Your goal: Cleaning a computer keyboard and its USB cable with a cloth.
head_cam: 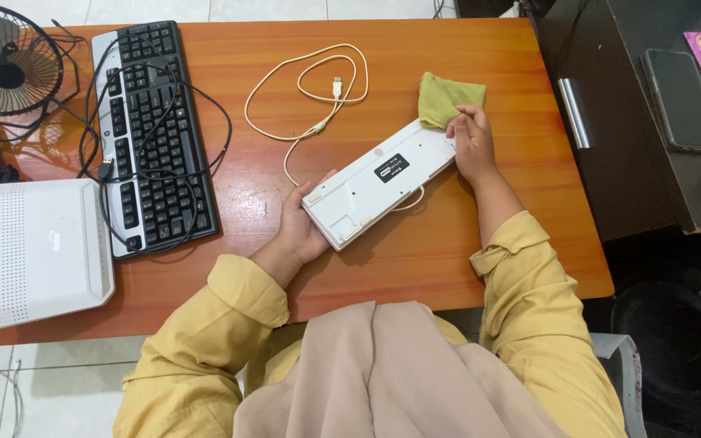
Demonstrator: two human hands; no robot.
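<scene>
A small white keyboard [379, 182] lies face down and slanted on the wooden table [480, 243], its underside with a black label facing up. My left hand [302, 223] grips its near left end. My right hand [472, 142] holds its far right end, fingers on the edge. A yellow-green cloth [440, 97] lies bunched on the table just beyond that end, touching my right fingertips. A white cable [310, 89] loops on the table behind the white keyboard and runs under it.
A black and silver keyboard [152, 130] with its black cord draped over it lies at the left. A white box-shaped device [34, 247] and a small fan [2, 61] sit at the far left. A dark cabinet [651, 122] with a phone [679, 97] stands at the right.
</scene>
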